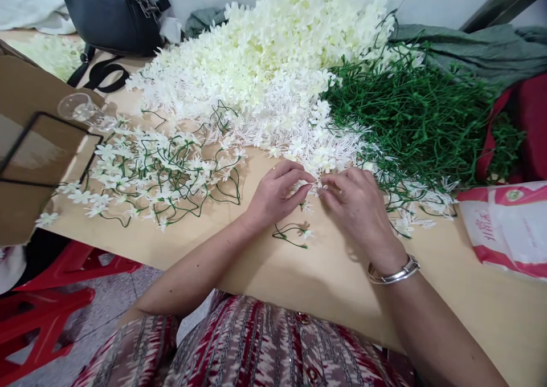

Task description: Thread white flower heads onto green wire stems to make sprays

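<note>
So both hands are up around the middle of the frame, fingertips nearly meeting over the bench (342, 284). Left hand (280, 193) has its grip pinched almost closed, thumb and index on something small and pale, too tiny to make out. Right hand (356, 202) is pretty much the same deal, fingers curled in close to that same bit, silver bracelet (395, 272) on the wrist. Just below them there's a green stem piece (289, 237) with a white flower on it, lying flat on the bench. Big heap of cream and white petals (273, 51) at upper center, and a tangle of green stems (410, 108) right beside it, upper right. Finished-looking white flowers on stems (158, 170) are spread out left of the hands. Red and white packet (508, 227) sits at the right edge.
</note>
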Demonstrator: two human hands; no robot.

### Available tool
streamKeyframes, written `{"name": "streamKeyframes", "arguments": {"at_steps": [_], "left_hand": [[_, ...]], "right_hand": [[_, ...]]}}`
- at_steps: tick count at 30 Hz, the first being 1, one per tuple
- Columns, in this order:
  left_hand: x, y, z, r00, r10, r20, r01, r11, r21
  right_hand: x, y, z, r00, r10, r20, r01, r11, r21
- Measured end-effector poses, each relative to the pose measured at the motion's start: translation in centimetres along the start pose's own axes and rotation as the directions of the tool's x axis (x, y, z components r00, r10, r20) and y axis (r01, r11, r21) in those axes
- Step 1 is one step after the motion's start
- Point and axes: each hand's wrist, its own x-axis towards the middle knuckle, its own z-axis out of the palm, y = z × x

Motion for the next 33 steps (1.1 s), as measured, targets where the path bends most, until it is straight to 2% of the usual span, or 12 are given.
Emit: {"name": "streamKeyframes", "arguments": {"at_steps": [3, 6, 9, 12, 16, 20, 25, 29, 33], "left_hand": [[-0.1, -0.1, 0.0, 1.0, -0.008, 0.01, 0.008, 1.0, 0.007], [0.1, 0.1, -0.1, 0.999, -0.032, 0.018, 0.032, 0.999, -0.044], [0.2, 0.4, -0.3, 0.997, -0.031, 0.077, 0.04, 0.992, -0.12], [0.3, 0.4, -0.2, 0.993, -0.087, 0.079, 0.098, 0.983, -0.154], [0.4, -0.4, -0.1, 0.987, -0.162, -0.022, 0.157, 0.977, -0.143], [0.8, -1.5, -0.2, 0.982, -0.146, -0.119, 0.135, 0.986, -0.1], [1.1, -2.3, 0.2, 0.989, -0.106, -0.106, 0.093, 0.989, -0.117], [1.1, -2.7, 0.6, 0.986, -0.124, -0.11, 0.102, 0.977, -0.189], [1.1, -3.0, 0.7, 0.969, -0.236, -0.074, 0.198, 0.92, -0.338]], "right_hand": [[0.1, 0.0, 0.2, 1.0, -0.006, 0.0, 0.006, 1.0, 0.03], [0.2, -0.4, -0.2, 0.997, 0.065, -0.028, -0.058, 0.979, 0.198], [0.3, -1.1, -0.9, 0.983, 0.184, -0.006, -0.161, 0.874, 0.458], [0.4, -1.5, -1.2, 0.973, 0.231, 0.014, -0.198, 0.802, 0.564], [0.7, -0.3, -1.5, 0.978, 0.204, -0.046, -0.164, 0.886, 0.435], [0.6, 1.6, -1.6, 0.993, 0.106, -0.051, -0.093, 0.973, 0.213], [0.3, 2.6, -0.7, 1.0, 0.019, 0.022, -0.02, 0.999, 0.051], [0.4, 2.5, -0.1, 1.0, -0.001, 0.006, 0.001, 0.999, 0.037], [0.7, 1.2, -0.4, 0.99, 0.054, -0.126, -0.037, 0.99, 0.137]]}}
